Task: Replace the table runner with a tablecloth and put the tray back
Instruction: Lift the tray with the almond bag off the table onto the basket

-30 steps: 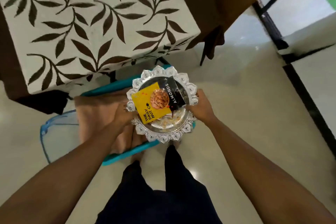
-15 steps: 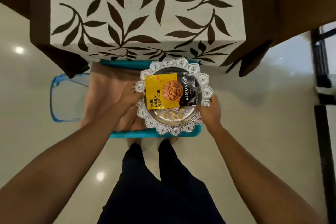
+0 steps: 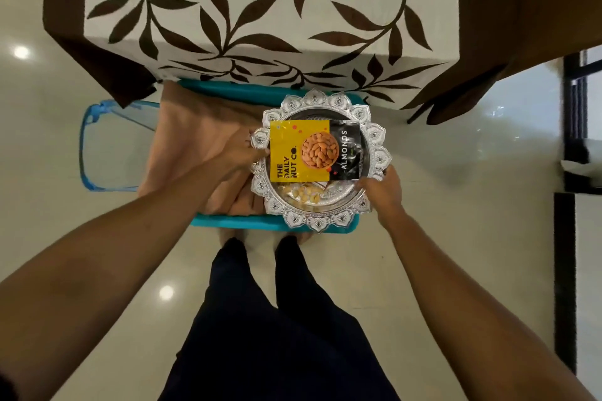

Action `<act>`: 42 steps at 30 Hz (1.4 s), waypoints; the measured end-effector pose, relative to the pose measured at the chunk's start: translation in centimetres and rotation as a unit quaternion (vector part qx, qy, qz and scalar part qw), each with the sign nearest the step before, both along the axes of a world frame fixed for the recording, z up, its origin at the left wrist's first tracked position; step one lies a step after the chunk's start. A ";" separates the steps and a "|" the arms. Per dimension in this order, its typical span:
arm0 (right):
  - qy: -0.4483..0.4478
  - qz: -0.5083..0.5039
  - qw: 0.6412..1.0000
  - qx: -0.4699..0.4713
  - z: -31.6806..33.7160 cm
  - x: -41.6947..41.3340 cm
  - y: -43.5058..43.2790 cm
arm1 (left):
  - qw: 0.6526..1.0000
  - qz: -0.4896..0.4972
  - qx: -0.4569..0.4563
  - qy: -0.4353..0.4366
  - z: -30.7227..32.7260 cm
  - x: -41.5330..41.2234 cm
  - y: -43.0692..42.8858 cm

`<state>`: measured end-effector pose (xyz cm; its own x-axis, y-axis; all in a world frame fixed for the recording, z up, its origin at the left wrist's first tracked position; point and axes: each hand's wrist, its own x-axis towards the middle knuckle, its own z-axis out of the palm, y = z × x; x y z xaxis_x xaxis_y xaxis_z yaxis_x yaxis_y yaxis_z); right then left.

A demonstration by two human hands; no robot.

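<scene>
I hold a round silver tray (image 3: pixel 378 153) with a scalloped rim in front of me, just short of the table's near edge. My left hand (image 3: pixel 239 151) grips its left rim and my right hand (image 3: pixel 379 189) grips its lower right rim. A yellow and black almonds packet (image 3: pixel 314 150) lies on the tray, with some loose nuts (image 3: pixel 304 195) below it. The table ahead is covered by a white tablecloth (image 3: pixel 260 10) with brown leaves and a brown border. Under the tray, a folded peach cloth (image 3: pixel 195 140) lies in a teal basket (image 3: pixel 234 223).
The teal basket sits on the glossy floor against the table, with a clear blue lid (image 3: pixel 107 146) to its left. My legs and feet (image 3: pixel 267 319) stand right behind it. A dark door frame (image 3: pixel 566 238) runs along the right.
The view has swung to face the table squarely. The tray, held in both hands, has come closer to the table's near edge and the packet now lies level.
</scene>
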<state>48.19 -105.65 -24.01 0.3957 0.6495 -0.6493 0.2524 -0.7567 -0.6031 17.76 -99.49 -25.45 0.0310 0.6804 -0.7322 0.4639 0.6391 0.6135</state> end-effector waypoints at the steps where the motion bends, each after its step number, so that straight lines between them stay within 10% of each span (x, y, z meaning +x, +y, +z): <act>1: 0.010 0.012 1.000 -0.016 -0.2 0.2 0.0 | 1.000 -0.005 0.010 0.009 -0.1 -0.2 0.0; 16: 0.031 0.055 0.998 -0.020 -1.0 -0.4 0.6 | 0.998 0.017 0.042 0.038 0.2 -1.8 -2.4; 25: -0.133 0.002 0.985 0.109 1.4 -4.9 -1.5 | 0.978 0.002 0.079 0.191 3.3 -10.8 -7.0; 34: 0.060 0.244 0.966 0.055 3.7 -21.0 -0.5 | 0.976 -0.085 0.078 0.185 6.5 -23.2 -9.4; 42: -0.069 0.261 0.945 0.186 3.6 -40.7 4.5 | 0.953 -0.190 0.208 0.111 5.4 -34.7 -6.1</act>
<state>7.44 -101.16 -20.43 0.0219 0.9529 -0.3026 0.6284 -0.2485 -0.7371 -16.94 -105.60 -20.06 0.2086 0.8841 -0.4182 0.7615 0.1215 0.6366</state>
